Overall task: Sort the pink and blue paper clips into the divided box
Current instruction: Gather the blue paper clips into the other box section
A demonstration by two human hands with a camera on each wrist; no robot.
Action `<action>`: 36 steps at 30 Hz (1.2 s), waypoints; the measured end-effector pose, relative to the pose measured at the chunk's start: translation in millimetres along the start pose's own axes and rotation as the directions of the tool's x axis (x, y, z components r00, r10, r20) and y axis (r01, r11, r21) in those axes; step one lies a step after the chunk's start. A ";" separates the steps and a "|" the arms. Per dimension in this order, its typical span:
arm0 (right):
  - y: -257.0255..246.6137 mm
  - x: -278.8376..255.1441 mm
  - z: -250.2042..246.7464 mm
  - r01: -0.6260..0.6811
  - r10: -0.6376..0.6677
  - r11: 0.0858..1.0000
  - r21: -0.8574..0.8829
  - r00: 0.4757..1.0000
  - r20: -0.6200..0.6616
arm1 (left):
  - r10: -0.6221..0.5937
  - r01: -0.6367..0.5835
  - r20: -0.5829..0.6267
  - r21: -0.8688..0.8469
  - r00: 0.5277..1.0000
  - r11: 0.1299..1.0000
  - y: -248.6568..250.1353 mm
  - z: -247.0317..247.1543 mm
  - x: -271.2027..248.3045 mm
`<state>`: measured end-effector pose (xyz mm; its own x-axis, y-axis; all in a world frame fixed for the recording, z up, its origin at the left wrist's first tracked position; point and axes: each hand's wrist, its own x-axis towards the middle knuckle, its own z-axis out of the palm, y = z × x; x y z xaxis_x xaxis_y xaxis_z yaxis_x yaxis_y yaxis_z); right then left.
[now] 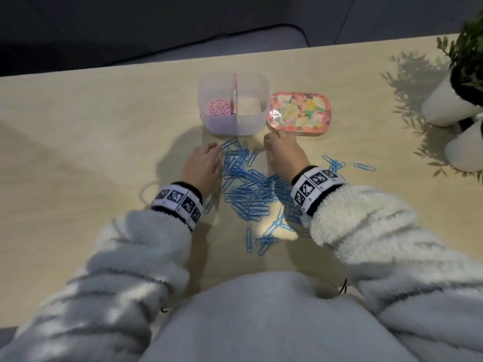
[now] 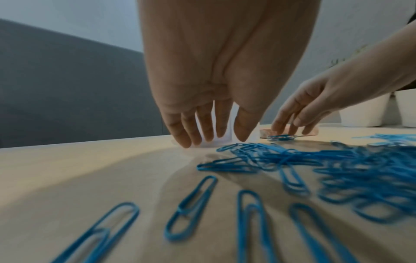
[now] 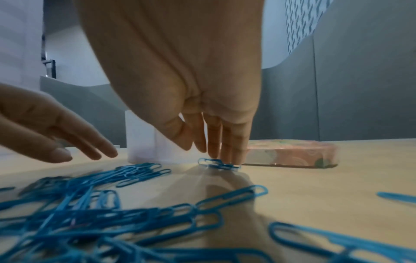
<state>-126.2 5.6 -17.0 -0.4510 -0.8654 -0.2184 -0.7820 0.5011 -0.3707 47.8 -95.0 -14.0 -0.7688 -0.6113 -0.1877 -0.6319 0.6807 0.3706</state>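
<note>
A translucent divided box [image 1: 251, 126] stands at the far middle of the table. Pink paper clips [image 1: 219, 107] fill its left compartment; I see no clips in the right one. A big pile of blue paper clips [image 1: 248, 189] lies between my hands. My left hand [image 1: 212, 150] is at the pile's left edge, its straight, spread fingers [image 2: 186, 135] pointing down at the table in front of the box and holding nothing. My right hand [image 1: 269, 138] has straight fingers [image 3: 236, 151] pressing down on a small bunch of blue clips [image 3: 219, 164] by the box's near right corner.
A floral lid [image 1: 299, 111] lies flat just right of the box, close to my right fingertips. Two white plant pots [image 1: 449, 105] stand at the far right. Stray blue clips [image 1: 364, 167] lie to the right and near my body [image 1: 264, 242].
</note>
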 end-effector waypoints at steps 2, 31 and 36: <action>-4.8 4.1 -0.5 -0.003 0.004 1.000 -0.029 0.999 0.052 | 0.005 -0.007 0.059 0.025 0.998 1.000 0.0 -1.1 14.7; -24.7 -24.8 -3.3 0.169 -0.171 0.985 0.030 0.979 0.112 | 0.045 -0.047 0.106 0.010 0.993 0.999 4.7 7.7 -11.5; -23.2 -7.3 -53.7 0.069 -0.083 0.967 0.246 0.996 0.045 | -0.006 0.008 0.019 -0.140 1.000 0.990 -1.0 5.1 -10.7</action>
<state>-127.9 0.0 41.7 -0.3646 -0.9030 -0.2275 -0.6814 0.4252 -0.5957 56.2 -87.1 -16.9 -0.7668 -0.6076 -0.2068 -0.6182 0.6125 0.4926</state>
